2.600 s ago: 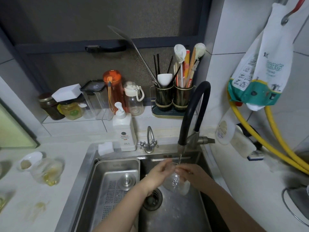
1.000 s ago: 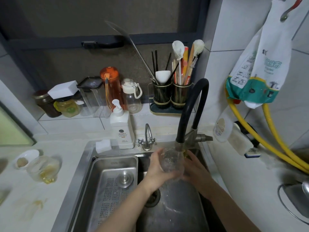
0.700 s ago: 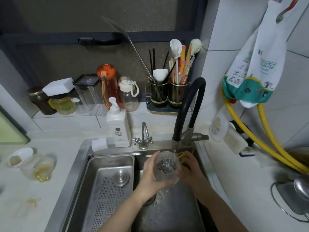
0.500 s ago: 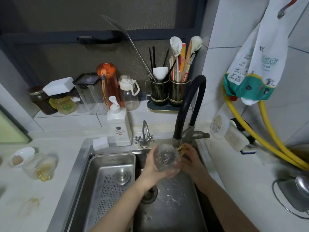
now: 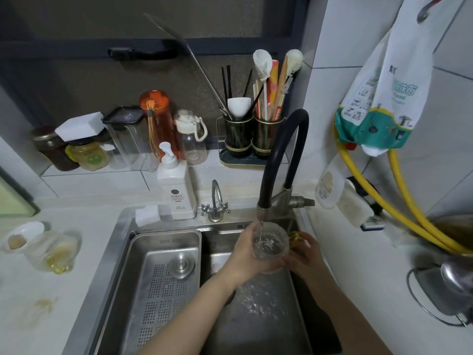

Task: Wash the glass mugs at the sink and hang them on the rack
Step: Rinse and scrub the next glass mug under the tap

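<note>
On the white desk point(image 5: 38, 316) at far left sit a small white oval dish point(image 5: 24, 235) holding a brownish lump and, just beside it, a clear glass vessel point(image 5: 52, 253) with a little yellow liquid at its bottom. Behind, on the tiled ledge point(image 5: 102, 176), stand a dark brown jar point(image 5: 55, 149), a yellow jar point(image 5: 88, 156), a clear square canister with a black lid point(image 5: 128, 139), an orange bottle point(image 5: 158, 121) and a clear bottle with a white loop cap point(image 5: 190, 139); a white pump dispenser point(image 5: 176, 190) and a white sponge block point(image 5: 148, 214) stand at the sink's rear edge. The stainless steel sink point(image 5: 110, 272) holds a perforated steel tray point(image 5: 158, 290) in its left part, carrying a round steel plug point(image 5: 181, 263); the right basin is open and wet. Two dark utensil cups point(image 5: 252, 135) hold chopsticks, brushes and a white spoon. Under the black arched hose tap point(image 5: 284, 155), a clear glass mug point(image 5: 270, 243) is held above the right basin, long axis roughly upright, mouth tilted up toward the camera, a thin stream of water falling into it. The left hand point(image 5: 243, 254) wraps its grip round the mug's left wall; the right hand point(image 5: 305, 257) closes its grip on the mug's right side, at the amber-tinted handle. Right of the basin lie a narrow desk edge, yellow hoses point(image 5: 399, 213) and a steel pot with a wire ring point(image 5: 450, 285); a white printed bag point(image 5: 384, 98) hangs on the wall.
</note>
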Demonstrator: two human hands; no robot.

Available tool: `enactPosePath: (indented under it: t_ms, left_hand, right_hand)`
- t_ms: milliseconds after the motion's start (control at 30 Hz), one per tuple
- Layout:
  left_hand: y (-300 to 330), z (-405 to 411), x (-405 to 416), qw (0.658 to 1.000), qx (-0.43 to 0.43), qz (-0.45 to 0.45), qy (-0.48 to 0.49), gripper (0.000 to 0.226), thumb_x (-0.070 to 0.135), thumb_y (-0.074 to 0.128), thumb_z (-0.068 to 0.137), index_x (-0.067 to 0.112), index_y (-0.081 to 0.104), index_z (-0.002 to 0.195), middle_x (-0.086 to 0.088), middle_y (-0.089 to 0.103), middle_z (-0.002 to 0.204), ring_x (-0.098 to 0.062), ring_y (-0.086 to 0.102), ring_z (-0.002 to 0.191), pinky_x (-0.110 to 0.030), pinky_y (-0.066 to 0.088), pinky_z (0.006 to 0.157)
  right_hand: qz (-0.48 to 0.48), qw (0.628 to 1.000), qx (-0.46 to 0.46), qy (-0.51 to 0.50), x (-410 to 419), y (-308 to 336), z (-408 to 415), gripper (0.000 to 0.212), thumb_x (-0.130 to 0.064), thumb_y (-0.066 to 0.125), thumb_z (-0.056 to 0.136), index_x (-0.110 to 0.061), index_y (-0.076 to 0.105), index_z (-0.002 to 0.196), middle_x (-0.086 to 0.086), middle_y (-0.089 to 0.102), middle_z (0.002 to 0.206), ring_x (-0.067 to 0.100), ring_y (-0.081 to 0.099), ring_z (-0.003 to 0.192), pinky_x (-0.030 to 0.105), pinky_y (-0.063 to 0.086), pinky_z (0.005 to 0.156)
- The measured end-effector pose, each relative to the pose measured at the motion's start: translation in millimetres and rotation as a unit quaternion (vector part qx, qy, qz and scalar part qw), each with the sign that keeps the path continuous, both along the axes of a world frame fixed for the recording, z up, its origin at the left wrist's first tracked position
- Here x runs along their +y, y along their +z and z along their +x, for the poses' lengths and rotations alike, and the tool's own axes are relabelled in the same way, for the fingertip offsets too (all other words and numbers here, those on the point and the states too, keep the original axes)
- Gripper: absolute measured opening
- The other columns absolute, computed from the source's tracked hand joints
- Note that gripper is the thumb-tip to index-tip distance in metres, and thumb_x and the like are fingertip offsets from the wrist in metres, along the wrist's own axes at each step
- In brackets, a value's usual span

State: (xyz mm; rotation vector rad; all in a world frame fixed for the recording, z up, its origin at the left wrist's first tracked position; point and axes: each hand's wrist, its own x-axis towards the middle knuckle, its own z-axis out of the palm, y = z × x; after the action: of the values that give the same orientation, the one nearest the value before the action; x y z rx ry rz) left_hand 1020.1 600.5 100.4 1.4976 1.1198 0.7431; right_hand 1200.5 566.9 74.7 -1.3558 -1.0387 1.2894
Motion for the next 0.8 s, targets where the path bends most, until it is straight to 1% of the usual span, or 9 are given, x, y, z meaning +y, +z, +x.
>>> enactPosePath:
  t_ms: [67, 133, 200, 300, 367, 433, 533, 600, 800]
  left_hand:
    - [-11, -9, -9, 1.000, 0.005, 0.002, 0.017, 0.090, 0.026, 0.091, 0.057, 0.031, 0.038, 0.129, 0.012, 0.050, 0.124, 0.017, 0.049, 0.109, 0.000, 0.038, 0.088]
    - [-12, -16, -9, 0.999, 0.019, 0.006, 0.037, 0.104, 0.047, 0.090, 0.047, 0.029, 0.036, 0.134, 0.005, 0.047, 0.132, 0.005, 0.047, 0.120, -0.014, 0.039, 0.103]
    - [-8, -16, -2, 0.999, 0.018, -0.001, 0.044, 0.101, 0.048, 0.089, 0.048, 0.031, 0.038, 0.133, 0.005, 0.051, 0.132, -0.002, 0.050, 0.121, -0.027, 0.042, 0.107]
    - [6, 0, 6, 0.998, 0.009, 0.007, 0.057, 0.085, 0.032, 0.090, 0.057, 0.029, 0.043, 0.128, 0.011, 0.059, 0.119, 0.002, 0.058, 0.108, -0.010, 0.047, 0.089]
    - [12, 12, 7, 0.997, 0.000, 0.013, 0.078, 0.078, 0.026, 0.090, 0.061, 0.031, 0.043, 0.123, 0.015, 0.059, 0.111, 0.004, 0.059, 0.101, -0.003, 0.045, 0.075]
    - [14, 19, 6, 0.995, -0.011, 0.011, 0.097, 0.075, 0.024, 0.088, 0.063, 0.032, 0.043, 0.121, 0.019, 0.059, 0.106, 0.010, 0.058, 0.095, -0.002, 0.045, 0.071]
    - [13, 22, 6, 0.993, -0.023, 0.008, 0.111, 0.066, 0.019, 0.087, 0.066, 0.035, 0.045, 0.114, 0.018, 0.060, 0.103, 0.016, 0.059, 0.090, -0.003, 0.046, 0.070]
    - [14, 23, 5, 0.993, -0.021, 0.014, 0.113, 0.064, 0.020, 0.087, 0.066, 0.037, 0.046, 0.112, 0.017, 0.062, 0.104, 0.015, 0.059, 0.092, -0.003, 0.045, 0.071]
    - [15, 22, 4, 0.993, -0.001, 0.037, 0.110, 0.075, 0.039, 0.088, 0.056, 0.037, 0.049, 0.120, 0.014, 0.064, 0.112, -0.001, 0.062, 0.104, -0.029, 0.050, 0.094]
  right_hand:
    - [-0.005, 1.000, -0.013, 0.016, -7, -7, -6, 0.091, -0.036, 0.086, 0.054, -0.015, 0.038, 0.129, 0.004, 0.059, 0.118, 0.020, 0.065, 0.104, 0.040, 0.057, 0.086]
    - [0.005, 0.999, -0.041, 0.032, -2, -7, -14, 0.094, -0.041, 0.084, 0.053, -0.012, 0.038, 0.130, 0.002, 0.062, 0.114, 0.013, 0.067, 0.098, 0.034, 0.057, 0.083]
    - [0.007, 0.999, -0.044, 0.027, 6, 0, -15, 0.087, -0.041, 0.083, 0.060, -0.009, 0.040, 0.129, 0.007, 0.064, 0.113, 0.017, 0.068, 0.098, 0.035, 0.058, 0.082]
    - [0.016, 1.000, -0.025, 0.008, 12, 17, 1, 0.052, -0.035, 0.067, 0.084, -0.018, 0.047, 0.129, 0.006, 0.062, 0.120, 0.025, 0.063, 0.108, 0.046, 0.054, 0.091]
    - [0.014, 0.999, -0.035, -0.003, 17, 27, 12, 0.027, -0.030, 0.048, 0.096, -0.022, 0.053, 0.122, -0.003, 0.062, 0.117, 0.018, 0.062, 0.108, 0.040, 0.050, 0.096]
    - [0.010, 0.998, -0.059, -0.012, 29, 32, 26, 0.019, -0.026, 0.041, 0.100, -0.027, 0.050, 0.117, -0.008, 0.058, 0.115, 0.009, 0.059, 0.103, 0.032, 0.043, 0.098]
    - [-0.021, 0.991, -0.136, -0.005, 58, 24, 46, 0.052, -0.034, 0.045, 0.098, -0.022, 0.027, 0.145, 0.002, 0.029, 0.152, 0.020, 0.031, 0.139, 0.042, 0.025, 0.116]
    - [-0.025, 0.987, -0.159, 0.005, 75, 18, 56, 0.067, -0.030, 0.048, 0.097, -0.018, 0.011, 0.151, 0.002, 0.012, 0.159, 0.019, 0.013, 0.146, 0.043, 0.015, 0.120]
    - [-0.034, 0.984, -0.174, 0.029, 108, 15, 66, 0.057, -0.011, 0.057, 0.091, -0.008, 0.027, 0.140, 0.006, 0.035, 0.137, 0.025, 0.031, 0.134, 0.031, 0.026, 0.103]
